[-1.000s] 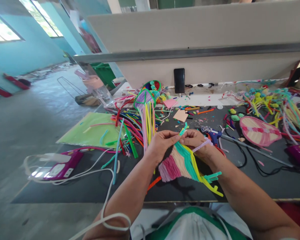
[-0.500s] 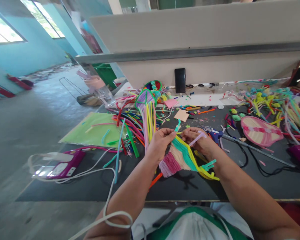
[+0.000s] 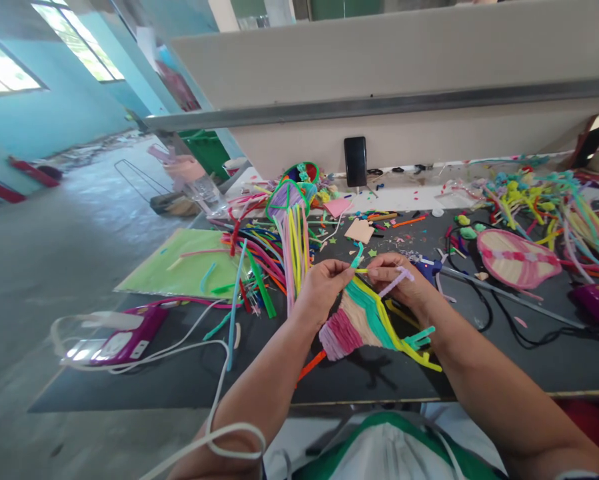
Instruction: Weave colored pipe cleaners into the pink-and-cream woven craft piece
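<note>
A woven pipe-cleaner piece (image 3: 362, 310), banded in lilac, magenta, cream, teal and yellow, is held up over the dark table. My left hand (image 3: 324, 287) pinches its upper left edge between thumb and fingers, with a teal end sticking up beside the thumb. At the top right, my right hand (image 3: 402, 280) is closed on the yellow pipe cleaner, a short length of which spans the gap between both hands. A lilac pipe cleaner (image 3: 396, 283) crosses in front of the right fingers. Loose teal and yellow ends jut out at the piece's lower right.
A blue glue gun (image 3: 430, 268) lies beyond my right hand. A pink-rimmed oval piece (image 3: 519, 259) and a pipe-cleaner heap (image 3: 544, 200) are at right. Leftward are a green packet (image 3: 174, 260), a purple power strip (image 3: 129, 339) and a white cable. A phone (image 3: 355, 162) leans behind.
My right fingers have drawn slightly away from the left ones, and the yellow pipe cleaner shows more plainly between them. The whole view has shifted a little.
</note>
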Motion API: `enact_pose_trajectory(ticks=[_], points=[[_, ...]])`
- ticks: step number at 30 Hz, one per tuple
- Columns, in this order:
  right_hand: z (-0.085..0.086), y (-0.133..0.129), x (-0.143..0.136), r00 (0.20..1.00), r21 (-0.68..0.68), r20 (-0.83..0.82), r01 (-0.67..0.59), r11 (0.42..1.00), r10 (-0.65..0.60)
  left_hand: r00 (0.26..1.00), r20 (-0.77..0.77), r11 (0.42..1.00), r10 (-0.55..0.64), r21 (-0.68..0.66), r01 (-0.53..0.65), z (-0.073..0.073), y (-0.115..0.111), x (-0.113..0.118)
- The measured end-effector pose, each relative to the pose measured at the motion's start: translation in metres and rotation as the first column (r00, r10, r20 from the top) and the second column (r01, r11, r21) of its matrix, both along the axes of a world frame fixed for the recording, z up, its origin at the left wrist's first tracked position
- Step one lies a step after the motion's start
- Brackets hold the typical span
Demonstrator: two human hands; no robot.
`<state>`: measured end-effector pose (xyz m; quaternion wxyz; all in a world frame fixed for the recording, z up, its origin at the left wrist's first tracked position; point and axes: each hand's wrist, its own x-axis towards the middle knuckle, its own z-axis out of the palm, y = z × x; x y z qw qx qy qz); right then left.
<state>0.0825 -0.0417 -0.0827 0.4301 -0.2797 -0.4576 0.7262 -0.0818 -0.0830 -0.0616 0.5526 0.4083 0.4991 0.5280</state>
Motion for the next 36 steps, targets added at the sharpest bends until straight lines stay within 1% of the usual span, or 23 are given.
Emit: enact_pose_trajectory(ticks=[3, 5, 7, 9, 11, 12, 14, 17, 19, 22, 27, 30, 33, 36], points=[[-0.003, 0.001, -0.001, 0.999, -0.002, -0.048, -0.018, 1.000, 0.018, 0.997, -0.073, 1.000, 0.001, 0.027, 0.001, -0.002, -0.001, 0.005], [-0.005, 0.002, -0.001, 0.999, -0.003, -0.050, -0.007, 1.000, 0.007, 0.996, -0.088, 0.999, 0.001, 0.044, 0.003, -0.003, 0.000, 0.006], [-0.006, 0.003, 0.000, 0.999, 0.007, -0.044, -0.019, 1.000, 0.019, 0.999, -0.054, 0.999, 0.000, 0.039, 0.002, -0.004, 0.001, 0.004], [-0.007, 0.005, 0.001, 0.996, 0.028, -0.051, -0.069, 0.997, 0.070, 1.000, 0.026, 1.000, -0.014, 0.020, 0.013, -0.005, 0.003, 0.000], [-0.008, 0.007, 0.002, 0.993, 0.041, -0.069, -0.089, 0.995, 0.092, 0.993, 0.104, 0.999, -0.047, -0.007, 0.048, -0.005, 0.004, -0.003], [-0.009, 0.008, 0.002, 0.994, 0.041, -0.073, -0.074, 0.996, 0.077, 0.989, 0.133, 0.997, -0.065, -0.021, 0.068, -0.005, 0.005, -0.004], [-0.010, 0.009, 0.001, 0.998, 0.033, -0.061, -0.006, 0.999, 0.008, 0.980, 0.174, 0.993, -0.095, -0.052, 0.106, -0.004, 0.005, -0.005], [-0.009, 0.009, -0.003, 0.998, 0.029, -0.021, 0.059, 0.998, -0.059, 0.972, 0.203, 0.986, -0.121, -0.092, 0.142, -0.003, 0.003, -0.002], [-0.009, 0.008, -0.005, 0.997, 0.054, -0.008, 0.076, 0.996, -0.076, 0.967, 0.212, 0.981, -0.139, -0.101, 0.163, -0.004, 0.002, 0.000], [-0.010, 0.007, -0.006, 0.998, 0.108, 0.006, 0.068, 0.992, -0.070, 0.964, 0.221, 0.978, -0.151, -0.105, 0.178, -0.004, 0.003, 0.001], [-0.013, 0.007, -0.006, 1.000, 0.169, -0.016, 0.029, 0.985, -0.027, 0.966, 0.207, 0.978, -0.153, -0.105, 0.177, -0.006, 0.003, 0.003], [-0.014, 0.007, -0.007, 1.000, 0.202, 0.003, 0.009, 0.979, -0.009, 0.975, 0.139, 0.981, -0.173, -0.067, 0.184, -0.007, 0.001, 0.006], [-0.015, 0.006, -0.007, 0.999, 0.224, 0.021, 0.041, 0.974, -0.047, 0.981, 0.062, 0.983, -0.183, -0.012, 0.184, -0.009, 0.000, 0.007], [-0.016, 0.005, -0.007, 0.996, 0.241, -0.004, 0.088, 0.967, -0.090, 0.989, -0.002, 0.988, -0.145, 0.060, 0.145, -0.010, 0.000, 0.007]])
